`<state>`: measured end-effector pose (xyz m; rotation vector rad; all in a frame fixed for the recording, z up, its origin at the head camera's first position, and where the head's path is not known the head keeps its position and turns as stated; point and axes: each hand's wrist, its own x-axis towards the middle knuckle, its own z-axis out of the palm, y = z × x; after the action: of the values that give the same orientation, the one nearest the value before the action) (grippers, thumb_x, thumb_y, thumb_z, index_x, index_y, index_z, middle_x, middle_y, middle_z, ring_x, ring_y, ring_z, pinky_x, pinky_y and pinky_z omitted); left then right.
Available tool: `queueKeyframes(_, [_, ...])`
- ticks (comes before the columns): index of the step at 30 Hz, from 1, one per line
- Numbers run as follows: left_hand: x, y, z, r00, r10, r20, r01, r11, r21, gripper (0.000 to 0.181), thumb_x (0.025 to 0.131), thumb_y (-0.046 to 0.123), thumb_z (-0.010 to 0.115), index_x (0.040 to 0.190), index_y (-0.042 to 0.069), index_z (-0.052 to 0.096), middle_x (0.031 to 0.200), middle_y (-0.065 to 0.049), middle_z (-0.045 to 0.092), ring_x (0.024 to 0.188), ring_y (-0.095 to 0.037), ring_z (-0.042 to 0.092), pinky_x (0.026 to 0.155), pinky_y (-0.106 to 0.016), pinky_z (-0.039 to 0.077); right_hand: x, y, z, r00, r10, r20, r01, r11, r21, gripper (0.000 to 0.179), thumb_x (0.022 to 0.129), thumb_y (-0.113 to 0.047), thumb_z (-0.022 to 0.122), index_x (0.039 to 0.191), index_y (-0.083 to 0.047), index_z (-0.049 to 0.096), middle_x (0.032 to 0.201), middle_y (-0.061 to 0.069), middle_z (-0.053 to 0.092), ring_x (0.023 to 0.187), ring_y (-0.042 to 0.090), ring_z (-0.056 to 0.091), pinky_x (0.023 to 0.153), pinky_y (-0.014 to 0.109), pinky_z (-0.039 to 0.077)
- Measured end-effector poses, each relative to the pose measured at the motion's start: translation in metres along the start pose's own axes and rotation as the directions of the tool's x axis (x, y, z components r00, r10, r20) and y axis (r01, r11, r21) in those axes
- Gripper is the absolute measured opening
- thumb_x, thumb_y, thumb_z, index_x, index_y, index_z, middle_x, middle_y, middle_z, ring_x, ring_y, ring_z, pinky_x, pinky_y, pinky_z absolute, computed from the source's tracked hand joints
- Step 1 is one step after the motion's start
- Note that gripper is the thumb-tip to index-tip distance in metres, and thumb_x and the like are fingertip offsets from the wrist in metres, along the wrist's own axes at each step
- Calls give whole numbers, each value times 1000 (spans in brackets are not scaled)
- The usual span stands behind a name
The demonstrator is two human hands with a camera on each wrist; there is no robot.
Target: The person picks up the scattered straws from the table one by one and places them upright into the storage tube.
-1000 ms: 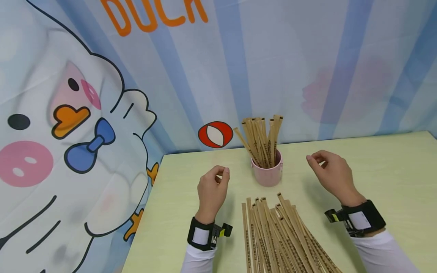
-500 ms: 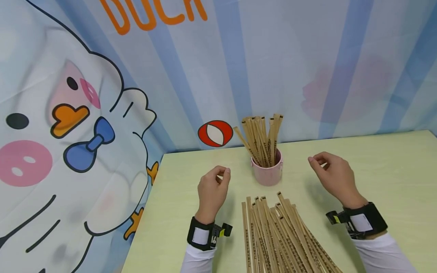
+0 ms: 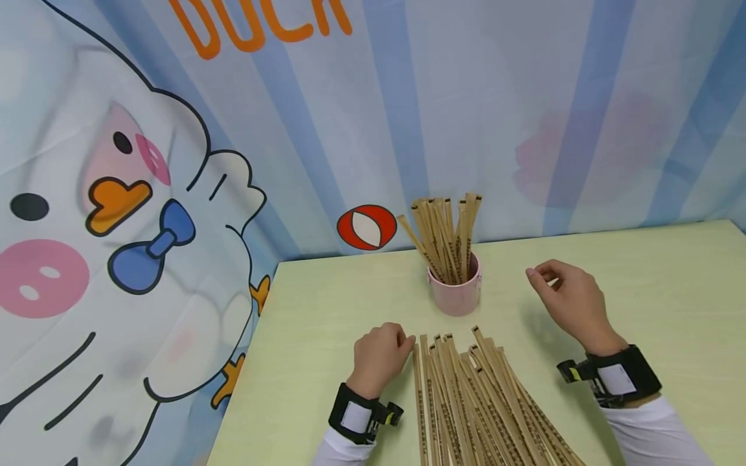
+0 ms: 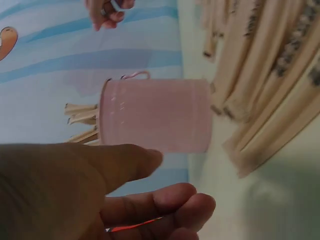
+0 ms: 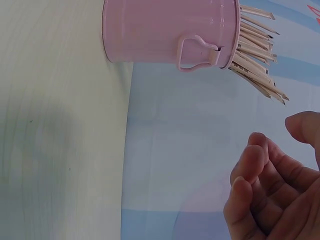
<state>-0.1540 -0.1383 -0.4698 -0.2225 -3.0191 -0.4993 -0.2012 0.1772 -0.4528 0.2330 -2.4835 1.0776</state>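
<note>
Long, slim sticks in printed brown paper wrappers (image 3: 466,401) lie fanned out on the table, their far ends pointing at a pink bucket (image 3: 456,299). More wrapped sticks (image 3: 445,239) stand upright in that bucket. My left hand (image 3: 381,359) is at the far end of the leftmost loose stick, its fingertips right by the tip. In the left wrist view, a gap shows between the thumb (image 4: 135,162) and the bent fingers, with nothing in it. Right of the bucket, my right hand (image 3: 571,304) hovers above the table, fingers loosely bent around nothing.
The pale yellow-green table (image 3: 670,291) ends at a hanging cloth backdrop (image 3: 489,116) with a cartoon duck, close behind the bucket. A small wire-like handle (image 5: 197,52) sticks out from the bucket's side. Each wrist wears a black strap (image 3: 623,375) with a small camera.
My left hand has come down and to the right, from left of the bucket to the tips of the loose sticks. The right hand has hardly moved.
</note>
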Motion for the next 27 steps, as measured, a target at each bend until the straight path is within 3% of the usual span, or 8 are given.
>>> queueKeyframes(9, [-9,4,18,981,11,192,-35,991,126,42,80,37,71,50,18,47,47,7,40,42,-9,40,36,-25,27,-1,-1,1,1000,-13,7,13,1000,4,30,94,-31,57,96,-3,68,81,12,66,66,25,57,50,31,39])
queueKeyframes(21, [-12,6,14,989,50,138,-77,977,199,47,79,24,66,46,18,33,45,7,30,40,-10,35,35,-26,23,-1,-2,1,1000,-1,11,1,1000,-3,31,94,-32,56,96,-3,68,81,12,66,66,24,56,51,31,39])
queueKeyframes(27, [-11,5,15,991,47,129,-70,982,177,43,76,20,66,48,18,34,46,7,31,40,-9,34,34,-25,23,-1,-3,2,1000,4,20,-4,1000,-7,31,94,-32,56,97,-3,68,82,12,66,66,23,56,50,31,39])
